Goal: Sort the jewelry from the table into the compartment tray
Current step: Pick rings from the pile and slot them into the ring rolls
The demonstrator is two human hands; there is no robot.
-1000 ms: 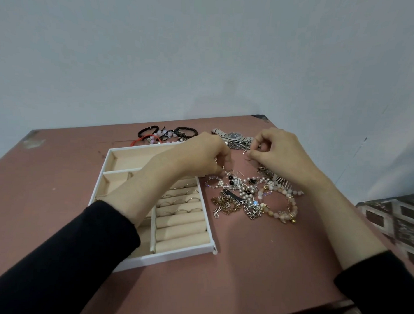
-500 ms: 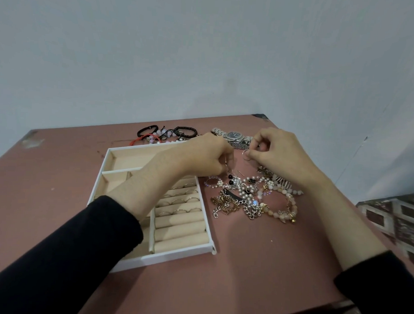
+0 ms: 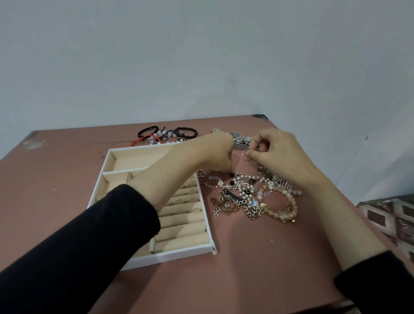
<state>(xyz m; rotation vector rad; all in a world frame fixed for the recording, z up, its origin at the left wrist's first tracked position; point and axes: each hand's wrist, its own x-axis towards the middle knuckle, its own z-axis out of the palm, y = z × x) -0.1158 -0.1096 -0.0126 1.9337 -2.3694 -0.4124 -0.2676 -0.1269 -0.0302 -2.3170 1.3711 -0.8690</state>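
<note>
A white compartment tray [image 3: 206, 218] with beige lining lies on the table, with several rings set in its padded rolls. Right of it sits a tangled jewelry pile [image 3: 249, 196] of pearls, chains and bead bracelets. My right hand [image 3: 279, 152] hovers over the pile's far edge and pinches a thin ring [image 3: 245, 155] between thumb and forefinger. My left hand [image 3: 213, 152] is curled, fingertips down in the pile's near-left edge; what they hold is hidden.
Black, red and bead bracelets [image 3: 167, 134] lie behind the tray, and a silver watch [image 3: 237, 138] lies at the far edge between my hands. The pink table [image 3: 256, 264] ends at a wall. A patterned floor [image 3: 391, 215] shows at the right.
My right hand has lifted slightly with the ring. My left hand has dipped down and left into the pile's edge.
</note>
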